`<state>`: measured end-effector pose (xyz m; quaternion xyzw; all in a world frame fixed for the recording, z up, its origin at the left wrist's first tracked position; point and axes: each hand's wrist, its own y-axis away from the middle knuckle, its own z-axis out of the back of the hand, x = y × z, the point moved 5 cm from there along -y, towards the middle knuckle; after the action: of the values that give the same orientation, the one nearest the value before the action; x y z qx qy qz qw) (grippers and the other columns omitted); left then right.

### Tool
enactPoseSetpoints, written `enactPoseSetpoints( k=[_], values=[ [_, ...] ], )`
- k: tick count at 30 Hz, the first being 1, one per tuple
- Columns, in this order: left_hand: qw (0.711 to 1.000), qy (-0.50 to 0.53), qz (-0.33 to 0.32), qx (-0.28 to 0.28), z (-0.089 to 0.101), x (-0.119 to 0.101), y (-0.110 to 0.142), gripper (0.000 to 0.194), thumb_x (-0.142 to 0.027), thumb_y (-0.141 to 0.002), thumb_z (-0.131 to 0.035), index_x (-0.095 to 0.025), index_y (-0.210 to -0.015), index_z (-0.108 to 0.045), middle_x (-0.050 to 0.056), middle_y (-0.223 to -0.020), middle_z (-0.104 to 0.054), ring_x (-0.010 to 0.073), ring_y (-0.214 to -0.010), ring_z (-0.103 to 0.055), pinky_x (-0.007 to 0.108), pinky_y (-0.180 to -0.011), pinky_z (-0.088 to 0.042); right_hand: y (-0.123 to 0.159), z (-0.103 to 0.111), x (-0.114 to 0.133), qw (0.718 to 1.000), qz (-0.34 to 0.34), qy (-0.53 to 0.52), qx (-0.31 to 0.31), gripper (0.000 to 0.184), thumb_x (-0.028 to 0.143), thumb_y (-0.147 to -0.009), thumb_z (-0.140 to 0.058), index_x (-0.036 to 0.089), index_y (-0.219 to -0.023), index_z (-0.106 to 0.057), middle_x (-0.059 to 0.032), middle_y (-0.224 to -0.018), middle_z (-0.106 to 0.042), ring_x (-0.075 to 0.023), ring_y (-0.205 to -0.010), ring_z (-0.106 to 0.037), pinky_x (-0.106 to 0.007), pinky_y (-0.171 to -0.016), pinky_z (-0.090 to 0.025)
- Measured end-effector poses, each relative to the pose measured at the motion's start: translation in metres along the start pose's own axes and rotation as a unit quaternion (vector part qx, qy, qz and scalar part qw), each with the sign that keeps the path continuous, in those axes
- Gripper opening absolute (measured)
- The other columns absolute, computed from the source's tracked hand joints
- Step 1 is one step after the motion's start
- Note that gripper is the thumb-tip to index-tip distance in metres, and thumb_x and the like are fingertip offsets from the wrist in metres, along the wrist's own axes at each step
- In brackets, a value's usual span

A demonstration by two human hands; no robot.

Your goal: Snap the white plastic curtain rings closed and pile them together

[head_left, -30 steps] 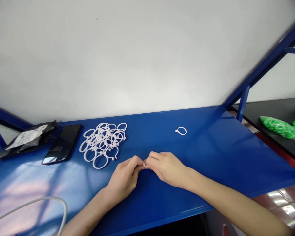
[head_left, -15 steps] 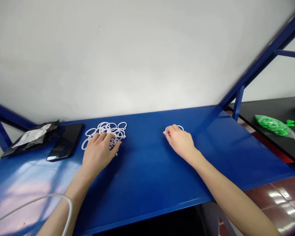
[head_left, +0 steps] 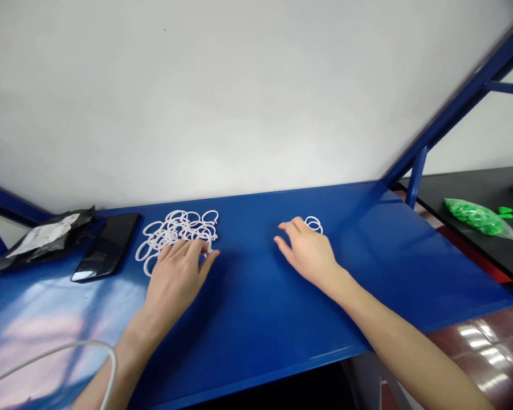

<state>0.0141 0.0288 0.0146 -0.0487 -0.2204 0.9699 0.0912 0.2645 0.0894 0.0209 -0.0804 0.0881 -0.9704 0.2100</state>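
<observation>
A heap of thin white plastic rings, each with a small tab, lies on the blue table. My left hand is at the near right side of this heap, thumb and forefinger closing on one white ring. Part of the heap is hidden behind that hand. To the right, my right hand hovers low over the table with thumb and fingers apart, nothing between them. Just beyond its knuckles lie a couple of white rings, partly covered by the hand.
A black phone and a black plastic parcel with a label lie at the left. A white cable crosses the lower left. On a dark table at the right rests a clear bag of green pieces. Blue frame bars rise at the sides.
My right hand has opened and let go of a white ring, which now lies with another behind it. My left hand has moved slightly right and down, pinching a ring from the heap.
</observation>
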Motion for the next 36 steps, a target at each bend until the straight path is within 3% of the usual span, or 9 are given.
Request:
enactPoseSetpoints(
  k=[3, 6, 11, 15, 19, 23, 25, 29, 36],
  values=[
    [0.989, 0.145, -0.030, 0.023, 0.003, -0.021, 0.002, 0.024, -0.041, -0.103, -0.048, -0.021, -0.095, -0.058, 0.004, -0.089, -0.066, 0.0218, -0.083, -0.063, 0.034, -0.077, -0.047, 0.015, -0.009, 0.035, 0.984, 0.135, -0.109, 0.027, 0.040, 0.036, -0.104, -0.053, 0.019, -0.140, -0.053, -0.0140, -0.138, -0.059, -0.0246, -0.097, -0.073, -0.039, -0.077, -0.062],
    [0.947, 0.294, -0.037, 0.120, -0.001, -0.041, 0.006, 0.018, -0.038, -0.103, -0.051, -0.023, -0.094, -0.056, -0.001, -0.087, -0.063, 0.0153, -0.075, -0.060, 0.026, -0.070, -0.047, 0.027, -0.013, 0.052, 0.954, 0.192, -0.227, 0.036, 0.038, 0.030, -0.102, -0.056, 0.019, -0.138, -0.050, -0.0141, -0.144, -0.056, -0.0213, -0.096, -0.073, -0.039, -0.081, -0.063],
    [0.879, 0.422, -0.018, 0.220, -0.012, -0.058, 0.012, 0.023, -0.036, -0.102, -0.053, -0.022, -0.085, -0.058, -0.002, -0.083, -0.065, 0.0128, -0.073, -0.059, 0.024, -0.069, -0.047, 0.028, -0.011, 0.046, 0.922, 0.192, -0.335, -0.003, 0.025, 0.030, -0.102, -0.058, 0.021, -0.125, -0.055, -0.0115, -0.135, -0.065, -0.0146, -0.081, -0.073, -0.033, -0.075, -0.060],
    [0.859, 0.460, 0.027, 0.224, -0.017, -0.055, 0.013, 0.023, -0.036, -0.098, -0.059, -0.021, -0.082, -0.063, -0.003, -0.078, -0.067, 0.0124, -0.070, -0.059, 0.023, -0.068, -0.046, 0.028, -0.013, 0.047, 0.917, 0.223, -0.330, 0.034, 0.015, 0.025, -0.102, -0.058, 0.022, -0.115, -0.062, -0.0026, -0.100, -0.079, -0.0176, -0.083, -0.075, -0.030, -0.075, -0.056],
    [0.823, 0.513, 0.083, 0.230, -0.020, -0.052, 0.013, 0.020, -0.036, -0.095, -0.062, -0.021, -0.083, -0.067, -0.002, -0.074, -0.068, 0.0127, -0.069, -0.061, 0.024, -0.068, -0.047, 0.027, -0.014, 0.047, 0.892, 0.175, -0.407, 0.088, 0.016, 0.024, -0.101, -0.056, 0.021, -0.116, -0.062, -0.0002, -0.093, -0.079, -0.0151, -0.078, -0.073, -0.026, -0.070, -0.053],
    [0.772, 0.589, 0.133, 0.201, -0.018, -0.046, 0.011, 0.018, -0.038, -0.089, -0.070, -0.021, -0.094, -0.066, 0.000, -0.084, -0.071, 0.0143, -0.076, -0.067, 0.026, -0.071, -0.053, 0.025, -0.008, 0.044, 0.868, 0.140, -0.470, 0.077, 0.012, 0.027, -0.099, -0.059, 0.019, -0.107, -0.063, -0.0001, -0.084, -0.073, -0.0119, -0.067, -0.065, -0.023, -0.063, -0.050],
    [0.770, 0.594, 0.141, 0.184, -0.015, -0.043, 0.010, 0.019, -0.039, -0.090, -0.071, -0.021, -0.095, -0.066, 0.001, -0.088, -0.073, 0.0150, -0.080, -0.069, 0.027, -0.074, -0.056, 0.025, -0.006, 0.044, 0.869, 0.141, -0.471, 0.059, 0.012, 0.029, -0.098, -0.060, 0.019, -0.104, -0.064, -0.0007, -0.085, -0.070, -0.0111, -0.066, -0.062, -0.023, -0.062, -0.048],
    [0.796, 0.568, 0.132, 0.159, -0.013, -0.039, 0.010, 0.015, -0.037, -0.092, -0.069, -0.022, -0.093, -0.069, 0.001, -0.090, -0.076, 0.0152, -0.082, -0.073, 0.027, -0.078, -0.058, 0.026, -0.006, 0.045, 0.881, 0.170, -0.441, 0.030, 0.015, 0.032, -0.103, -0.057, 0.019, -0.102, -0.065, -0.0017, -0.090, -0.068, -0.0111, -0.069, -0.061, -0.024, -0.064, -0.047],
    [0.870, 0.481, 0.062, 0.083, -0.011, -0.043, 0.009, 0.005, -0.025, -0.092, -0.069, -0.024, -0.094, -0.073, -0.003, -0.087, -0.078, 0.0117, -0.078, -0.075, 0.020, -0.073, -0.059, 0.027, -0.012, 0.046, 0.909, 0.195, -0.367, 0.016, 0.017, 0.030, -0.106, -0.054, 0.019, -0.104, -0.066, -0.0023, -0.093, -0.070, -0.0131, -0.075, -0.065, -0.025, -0.067, -0.048]
  ],
)
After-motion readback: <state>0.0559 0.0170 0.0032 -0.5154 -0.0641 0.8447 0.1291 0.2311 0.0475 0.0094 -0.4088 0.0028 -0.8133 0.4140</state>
